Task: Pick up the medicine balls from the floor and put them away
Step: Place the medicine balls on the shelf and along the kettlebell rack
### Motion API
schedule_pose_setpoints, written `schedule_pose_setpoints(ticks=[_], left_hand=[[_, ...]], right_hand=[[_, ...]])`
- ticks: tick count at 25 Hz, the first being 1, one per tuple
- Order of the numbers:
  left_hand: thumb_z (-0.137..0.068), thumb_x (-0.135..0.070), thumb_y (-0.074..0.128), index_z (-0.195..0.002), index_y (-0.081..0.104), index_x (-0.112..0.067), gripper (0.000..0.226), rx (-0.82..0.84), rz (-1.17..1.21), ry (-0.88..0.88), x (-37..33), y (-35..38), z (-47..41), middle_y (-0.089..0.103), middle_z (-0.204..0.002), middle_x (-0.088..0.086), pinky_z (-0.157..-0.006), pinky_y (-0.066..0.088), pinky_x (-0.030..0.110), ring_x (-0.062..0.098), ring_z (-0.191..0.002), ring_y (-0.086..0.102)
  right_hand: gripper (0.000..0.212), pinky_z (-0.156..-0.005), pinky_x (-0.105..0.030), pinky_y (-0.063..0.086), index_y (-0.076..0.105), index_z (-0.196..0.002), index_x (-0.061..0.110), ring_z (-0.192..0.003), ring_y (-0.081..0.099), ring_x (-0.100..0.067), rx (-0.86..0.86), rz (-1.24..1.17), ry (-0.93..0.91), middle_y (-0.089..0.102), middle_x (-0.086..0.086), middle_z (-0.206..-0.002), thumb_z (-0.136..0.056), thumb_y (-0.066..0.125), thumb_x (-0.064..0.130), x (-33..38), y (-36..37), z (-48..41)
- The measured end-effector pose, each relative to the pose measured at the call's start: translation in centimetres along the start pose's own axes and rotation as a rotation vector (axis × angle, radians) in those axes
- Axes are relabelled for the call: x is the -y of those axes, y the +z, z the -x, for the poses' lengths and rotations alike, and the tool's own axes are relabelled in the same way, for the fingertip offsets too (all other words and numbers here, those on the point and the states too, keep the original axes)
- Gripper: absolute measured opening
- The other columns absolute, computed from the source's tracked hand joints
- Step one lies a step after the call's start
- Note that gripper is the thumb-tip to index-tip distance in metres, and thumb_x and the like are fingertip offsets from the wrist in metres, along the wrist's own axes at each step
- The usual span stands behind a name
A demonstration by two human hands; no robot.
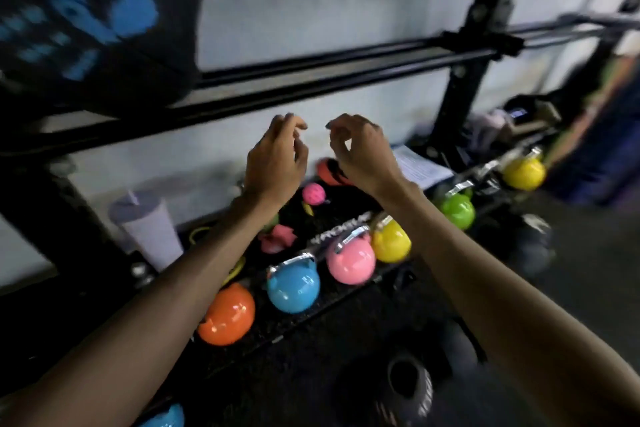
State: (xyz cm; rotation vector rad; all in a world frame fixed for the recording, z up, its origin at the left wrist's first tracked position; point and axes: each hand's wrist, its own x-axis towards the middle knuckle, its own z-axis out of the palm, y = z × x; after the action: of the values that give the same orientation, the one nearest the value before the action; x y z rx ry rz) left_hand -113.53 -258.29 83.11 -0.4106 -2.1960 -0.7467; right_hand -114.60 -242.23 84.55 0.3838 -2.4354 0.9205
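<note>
A big black medicine ball with blue lettering sits blurred on the black rack rails at the upper left. My left hand and my right hand hang in mid air side by side, just below the rails and right of the ball. Both have loosely curled fingers and hold nothing. Neither hand touches the ball. Another dark round ball lies on the floor near the bottom edge, blurred.
Below my arms a low shelf carries coloured kettlebells: orange, blue, pink, yellow, green. A white lidded cup stands at the left. A black rack upright rises at the right, with papers beside it.
</note>
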Motion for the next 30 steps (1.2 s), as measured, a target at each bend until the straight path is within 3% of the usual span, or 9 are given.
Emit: schedule_pose_setpoints(ticks=[2,4,8,11,17,20,24,27,30], left_hand=[[-0.09,-0.011,0.051,-0.109,0.06,-0.014,0.022,0.25,0.01,-0.016,-0.8,4.6,3.9,0.063,-0.106,0.009,-0.071,0.051,0.045,0.034,-0.092,0.064],[-0.09,-0.013,0.052,-0.107,0.059,-0.014,0.019,0.518,0.012,-0.021,-1.8,8.8,7.9,0.063,-0.108,0.011,-0.075,0.051,0.046,0.036,-0.097,0.065],[-0.096,-0.015,0.049,-0.123,0.061,-0.01,0.03,1.004,-0.159,0.022,-3.7,15.1,15.5,0.061,-0.13,0.015,-0.099,0.046,0.044,0.036,-0.121,0.058],[-0.093,-0.016,0.047,-0.117,0.058,-0.01,0.028,1.246,-0.182,-0.105,-5.0,18.6,21.0,0.062,-0.128,0.019,-0.095,0.046,0.043,0.04,-0.116,0.059],[-0.096,-0.023,0.048,-0.115,0.058,-0.013,0.024,1.49,-0.197,-0.253,-7.4,26.0,29.1,0.063,-0.122,0.013,-0.094,0.052,0.044,0.034,-0.109,0.062],[-0.099,-0.027,0.049,-0.116,0.06,-0.017,0.023,1.58,-0.242,-0.378,-9.0,30.4,33.5,0.063,-0.12,0.009,-0.09,0.052,0.041,0.03,-0.107,0.063],[-0.1,-0.03,0.048,-0.112,0.061,-0.02,0.021,1.626,-0.233,-0.571,-10.0,36.4,38.7,0.065,-0.116,0.007,-0.093,0.053,0.044,0.028,-0.105,0.064],[-0.1,-0.029,0.048,-0.111,0.063,-0.018,0.021,1.646,-0.201,-0.654,-9.6,41.2,42.6,0.065,-0.116,0.007,-0.095,0.052,0.044,0.029,-0.108,0.063],[-0.098,-0.028,0.051,-0.111,0.066,-0.017,0.022,1.626,-0.185,-0.724,-7.8,46.2,46.5,0.066,-0.12,0.01,-0.099,0.05,0.044,0.031,-0.114,0.061]], right_hand=[[0.038,-0.078,-0.044,0.053,0.068,-0.099,0.015,-0.09,0.067,-0.035,0.083,0.129,0.108,0.071,-0.012,-0.098,-0.088,0.037,0.035,-3.9,-0.9,5.0],[0.033,-0.078,-0.046,0.053,0.067,-0.101,0.016,-0.092,0.065,-0.04,0.173,0.22,0.238,0.069,-0.016,-0.098,-0.09,0.04,0.032,-7.7,-1.5,10.2],[0.033,-0.084,-0.044,0.053,0.065,-0.106,0.019,-0.102,0.065,-0.037,0.372,0.289,0.452,0.068,-0.015,-0.108,-0.086,0.041,0.03,-13.9,-1.7,19.5],[0.025,-0.084,-0.04,0.052,0.063,-0.1,0.018,-0.105,0.063,-0.036,0.493,0.311,0.597,0.067,-0.013,-0.109,-0.089,0.042,0.027,-18.7,-1.8,25.2],[0.028,-0.084,-0.041,0.053,0.064,-0.109,0.013,-0.103,0.064,-0.031,0.67,0.206,0.78,0.068,-0.01,-0.113,-0.097,0.041,0.022,-28.3,-0.8,32.3],[0.027,-0.073,-0.035,0.043,0.063,-0.111,0.009,-0.103,0.063,-0.034,0.809,0.121,0.877,0.066,-0.013,-0.113,-0.099,0.04,0.018,-33.9,0.1,36.1],[0.029,-0.071,-0.036,0.041,0.059,-0.115,0.006,-0.104,0.063,-0.04,0.967,0.078,0.949,0.066,-0.018,-0.114,-0.095,0.039,0.014,-40.9,2.1,41.4],[0.027,-0.075,-0.038,0.048,0.061,-0.116,0.01,-0.1,0.064,-0.034,0.997,0.055,1.032,0.066,-0.012,-0.106,-0.097,0.042,0.014,-45.1,4.1,44.9],[0.028,-0.078,-0.035,0.045,0.062,-0.12,0.011,-0.103,0.062,-0.031,1.017,0.009,1.128,0.064,-0.01,-0.109,-0.1,0.043,0.017,-49.2,7.4,48.8]])
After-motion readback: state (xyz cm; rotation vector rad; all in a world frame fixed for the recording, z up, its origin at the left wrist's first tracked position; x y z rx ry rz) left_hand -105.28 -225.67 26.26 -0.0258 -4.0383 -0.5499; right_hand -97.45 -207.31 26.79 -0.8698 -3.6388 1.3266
